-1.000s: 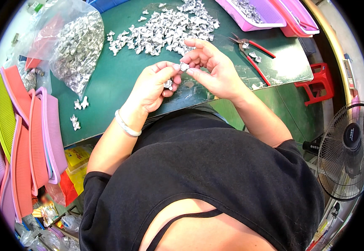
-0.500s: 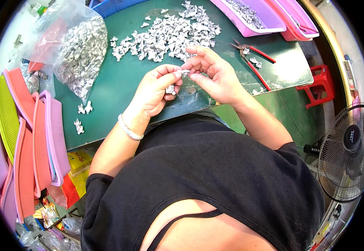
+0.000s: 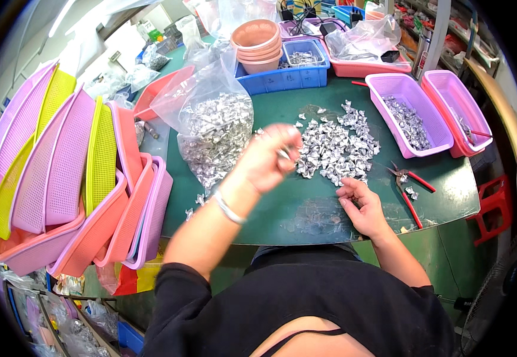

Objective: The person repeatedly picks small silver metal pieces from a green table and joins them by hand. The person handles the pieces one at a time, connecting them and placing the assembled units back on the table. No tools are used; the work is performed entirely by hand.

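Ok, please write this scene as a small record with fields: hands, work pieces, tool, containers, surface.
Left hand: raised, motion-blurred; fingers around a small silvery metal piece
Right hand: low, by the heap's near edge; contact unclear
Heap: loose silvery metal pieces
Tool: red-handled cutting pliers, lying right of the right hand
Containers: clear plastic bag and purple basket, both with metal pieces; blue crate behind
Surface: dark green tabletop
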Motion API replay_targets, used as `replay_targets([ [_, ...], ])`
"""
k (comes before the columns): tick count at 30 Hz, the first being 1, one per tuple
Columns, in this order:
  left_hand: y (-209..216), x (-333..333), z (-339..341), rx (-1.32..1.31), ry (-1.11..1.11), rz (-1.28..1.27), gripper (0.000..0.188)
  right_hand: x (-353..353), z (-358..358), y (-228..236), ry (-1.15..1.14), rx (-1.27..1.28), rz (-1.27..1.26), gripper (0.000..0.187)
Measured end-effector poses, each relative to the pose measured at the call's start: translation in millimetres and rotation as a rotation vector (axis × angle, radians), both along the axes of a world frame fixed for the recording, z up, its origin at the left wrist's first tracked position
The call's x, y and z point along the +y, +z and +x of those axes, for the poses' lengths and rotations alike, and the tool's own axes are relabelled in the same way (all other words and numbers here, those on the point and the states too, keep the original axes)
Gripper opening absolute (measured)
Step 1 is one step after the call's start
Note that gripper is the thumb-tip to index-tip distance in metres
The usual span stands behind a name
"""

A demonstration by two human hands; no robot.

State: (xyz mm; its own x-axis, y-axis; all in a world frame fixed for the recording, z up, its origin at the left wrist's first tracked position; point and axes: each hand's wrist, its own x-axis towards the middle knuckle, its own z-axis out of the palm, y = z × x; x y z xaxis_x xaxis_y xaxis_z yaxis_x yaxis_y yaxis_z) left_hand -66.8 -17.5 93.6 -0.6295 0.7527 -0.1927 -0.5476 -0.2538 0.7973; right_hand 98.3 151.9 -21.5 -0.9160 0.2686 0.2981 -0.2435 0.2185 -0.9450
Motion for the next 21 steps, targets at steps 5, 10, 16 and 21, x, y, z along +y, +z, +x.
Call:
replay_targets([
  [5,121.1,-8.4,-74.1,0.77,0.295,0.0,0.016,4.8,4.1,1.8,-0.044,0.034,0.132,0.036],
  [10,156.5,-34.6,-158.6,1.459,0.553,-0.805,0.016,5.7,0.1,5.3,-0.137,0.09,0.186,0.034],
  [16,137.1,-34.9,-151.6,1.404,0.295,-1.404,0.029,14.3,-3.5,3.2,-0.389,0.141,0.192,0.035],
  [21,102.9,-5.0,-71.8,2.0,0.602,-0.685,0.025,12.5,-3.7,5.8,-0.389,0.114,0.444,0.041],
])
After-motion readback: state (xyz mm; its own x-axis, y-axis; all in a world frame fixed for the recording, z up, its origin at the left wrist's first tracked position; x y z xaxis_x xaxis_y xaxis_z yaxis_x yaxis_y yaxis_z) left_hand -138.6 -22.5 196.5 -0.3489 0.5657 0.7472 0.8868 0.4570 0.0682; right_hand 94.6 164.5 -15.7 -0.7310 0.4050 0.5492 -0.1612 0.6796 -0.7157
